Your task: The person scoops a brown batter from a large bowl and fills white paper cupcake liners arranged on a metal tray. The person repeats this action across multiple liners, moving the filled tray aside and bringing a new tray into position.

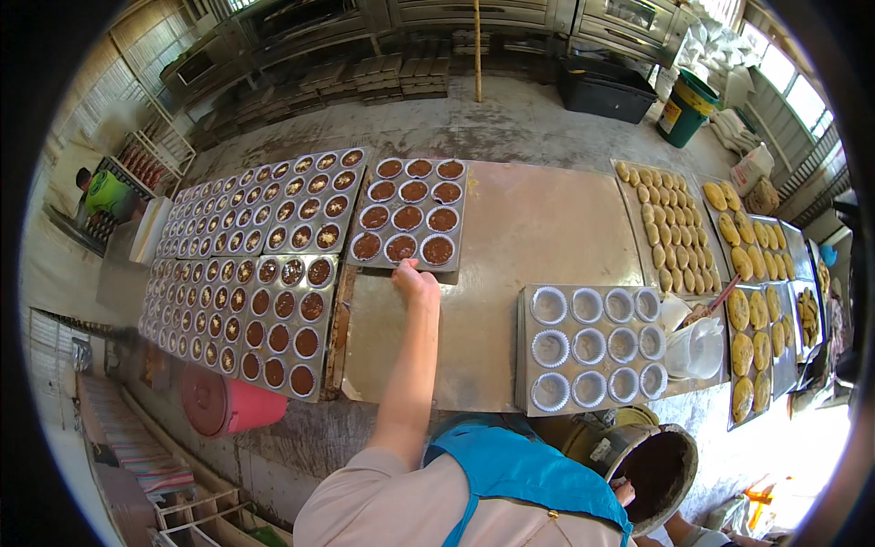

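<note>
My left hand (pixel 416 283) reaches far forward, its fingers closed at the near edge of a muffin tin (pixel 387 214). Chocolate-brown batter (pixel 407 218) fills the white paper liners in that tin. Low on the right, my right hand (pixel 624 493) is at the rim of a large bucket (pixel 620 447) with dark batter inside. Its fingers look closed on the rim, though my apron hides part of the hand. Between my arms, a stack of muffin tins (pixel 527 365) is topped by one with unfilled paper liners (pixel 588 345).
More filled tins (pixel 260 264) cover the left table, many cups sprinkled with pale topping. Trays of buns (pixel 670 228) and flatter breads (pixel 743 351) line the right. A clear plastic pitcher (pixel 697 349) stands beside the stack. A pink bucket (pixel 251 406) sits below; ovens (pixel 310 27) are behind.
</note>
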Demonstrator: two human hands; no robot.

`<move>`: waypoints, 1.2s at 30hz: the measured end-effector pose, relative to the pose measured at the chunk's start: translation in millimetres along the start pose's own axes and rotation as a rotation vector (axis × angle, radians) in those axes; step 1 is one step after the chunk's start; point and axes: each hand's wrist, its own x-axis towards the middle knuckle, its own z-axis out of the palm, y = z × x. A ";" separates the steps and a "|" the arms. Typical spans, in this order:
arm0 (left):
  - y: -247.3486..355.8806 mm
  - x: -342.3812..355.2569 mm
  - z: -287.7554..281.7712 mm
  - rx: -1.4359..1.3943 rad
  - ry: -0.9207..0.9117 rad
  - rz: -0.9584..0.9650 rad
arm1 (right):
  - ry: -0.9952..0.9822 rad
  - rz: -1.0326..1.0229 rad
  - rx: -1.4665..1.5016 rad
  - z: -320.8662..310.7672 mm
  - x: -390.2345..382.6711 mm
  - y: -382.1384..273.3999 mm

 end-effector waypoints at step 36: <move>31.2 -52.2 13.5 0.029 -0.060 -0.218 | -0.032 0.088 0.121 -3.9 14.2 -8.7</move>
